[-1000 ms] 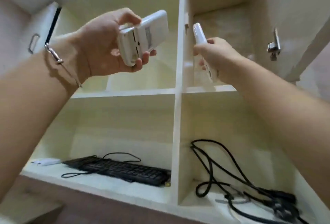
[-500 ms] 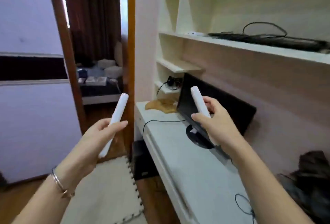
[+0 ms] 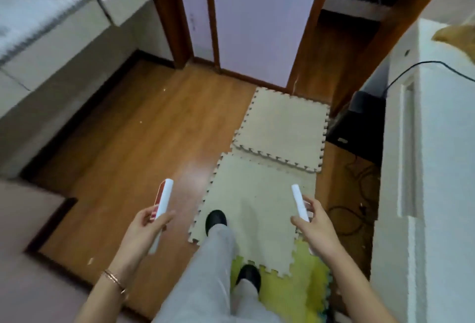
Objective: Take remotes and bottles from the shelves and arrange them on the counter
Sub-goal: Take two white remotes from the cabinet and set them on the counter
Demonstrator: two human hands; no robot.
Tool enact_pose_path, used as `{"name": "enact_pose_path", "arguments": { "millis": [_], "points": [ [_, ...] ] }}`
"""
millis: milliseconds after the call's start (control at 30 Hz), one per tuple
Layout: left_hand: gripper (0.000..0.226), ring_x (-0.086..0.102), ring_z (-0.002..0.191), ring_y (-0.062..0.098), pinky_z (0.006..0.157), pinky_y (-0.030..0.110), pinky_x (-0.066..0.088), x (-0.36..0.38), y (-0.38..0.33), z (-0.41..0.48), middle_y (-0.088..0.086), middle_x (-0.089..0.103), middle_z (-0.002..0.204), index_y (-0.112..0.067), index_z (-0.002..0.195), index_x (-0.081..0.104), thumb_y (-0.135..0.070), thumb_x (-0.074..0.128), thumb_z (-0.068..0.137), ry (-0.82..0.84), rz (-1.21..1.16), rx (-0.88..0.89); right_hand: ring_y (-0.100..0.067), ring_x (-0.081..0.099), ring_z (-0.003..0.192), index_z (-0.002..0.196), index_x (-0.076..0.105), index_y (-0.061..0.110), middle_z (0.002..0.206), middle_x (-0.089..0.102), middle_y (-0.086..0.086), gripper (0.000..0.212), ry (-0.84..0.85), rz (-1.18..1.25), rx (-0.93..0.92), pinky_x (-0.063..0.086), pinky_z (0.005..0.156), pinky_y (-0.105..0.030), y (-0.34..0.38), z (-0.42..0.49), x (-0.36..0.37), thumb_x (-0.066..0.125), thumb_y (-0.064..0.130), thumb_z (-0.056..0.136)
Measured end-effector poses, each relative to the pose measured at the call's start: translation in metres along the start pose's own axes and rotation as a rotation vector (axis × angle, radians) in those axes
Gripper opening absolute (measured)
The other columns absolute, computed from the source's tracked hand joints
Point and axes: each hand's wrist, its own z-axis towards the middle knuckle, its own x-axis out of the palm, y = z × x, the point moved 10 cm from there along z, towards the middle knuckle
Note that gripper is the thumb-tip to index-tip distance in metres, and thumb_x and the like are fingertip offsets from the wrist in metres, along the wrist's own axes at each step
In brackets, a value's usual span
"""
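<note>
My left hand [image 3: 145,230] grips a white remote [image 3: 164,199] seen edge-on, with a red face on its left side, held upright over the wooden floor. My right hand [image 3: 316,227] grips a second, slimmer white remote [image 3: 299,201], also upright, over the beige foam mat. Both hands sit low in the view, either side of my legs. The white counter [image 3: 442,122] runs along the right edge, a little right of my right hand. No shelves or bottles are in view.
Beige foam mats [image 3: 282,124] and a yellow mat [image 3: 295,286] lie on the wooden floor [image 3: 144,127]. A bed [image 3: 51,29] stands at the left. A black box [image 3: 359,127] and cables sit under the counter. A doorway [image 3: 257,14] is ahead.
The view has swung from the shelves, past the counter, down to the floor. Both hands have come down to waist height, still holding their remotes.
</note>
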Motion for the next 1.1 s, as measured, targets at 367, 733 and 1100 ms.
{"name": "enact_pose_path", "arguments": {
  "millis": [367,733,1100],
  "points": [
    [0.047,0.054,0.071,0.017,0.056,0.028,0.042,-0.107,0.091,0.080,0.005,0.057,0.083,-0.004,0.117,0.054,-0.031,0.068,0.081,-0.208,-0.285,-0.274,-0.021,0.050,0.085,0.136,0.039,0.011,0.110,0.047,-0.005,0.053,0.229,-0.379,0.059,0.038,0.055,-0.020,0.049,0.070,0.159,0.057,0.007,0.086],
    [0.058,0.057,0.078,0.029,0.068,0.040,0.049,-0.297,0.072,0.256,0.013,0.058,0.097,-0.007,0.120,0.052,-0.037,0.072,0.075,-0.350,-0.277,-0.364,-0.019,0.049,0.094,0.138,0.039,0.012,0.119,0.050,-0.003,0.053,0.338,-0.379,-0.141,0.038,0.058,-0.012,0.267,0.185,0.377,0.054,0.005,0.087],
    [0.035,0.049,0.064,0.016,0.054,0.027,0.037,-0.274,-0.023,0.422,0.003,0.054,0.075,-0.003,0.104,0.059,-0.029,0.067,0.082,-0.351,-0.302,-0.386,-0.021,0.054,0.079,0.137,0.040,0.008,0.097,0.055,-0.003,0.052,0.387,-0.492,-0.027,0.040,0.060,-0.028,0.340,0.351,0.426,0.055,0.007,0.086]
  ]
}}
